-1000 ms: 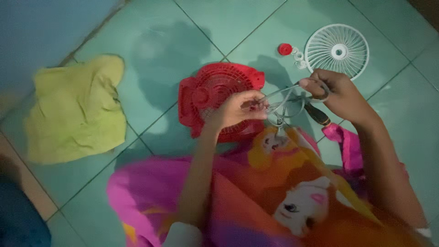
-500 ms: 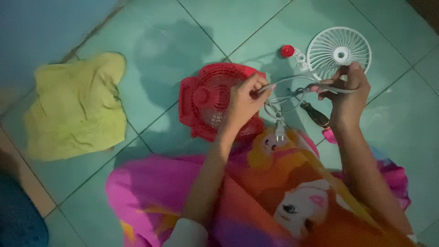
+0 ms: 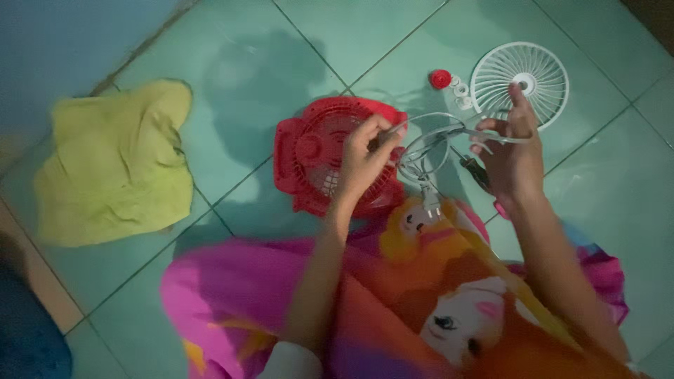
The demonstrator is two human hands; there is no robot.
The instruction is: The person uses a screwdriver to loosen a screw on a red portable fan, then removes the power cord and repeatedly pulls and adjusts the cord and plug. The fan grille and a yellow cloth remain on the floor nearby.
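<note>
Green tiled floor (image 3: 281, 63), dim light, a yellow-green cloth (image 3: 116, 165) off to one side. The hands had drifted apart since a moment earlier, and the pale cord (image 3: 428, 144) between them had opened into wider loops, so the coil looked looser. The left hand (image 3: 361, 165) pinched one end, fingers closed; the right hand (image 3: 509, 151) gripped the other, forefinger raised. The cord hung above the red fan housing (image 3: 316, 158), its plug (image 3: 430, 203) dangling, with the white grille (image 3: 544, 74) just beyond.
</note>
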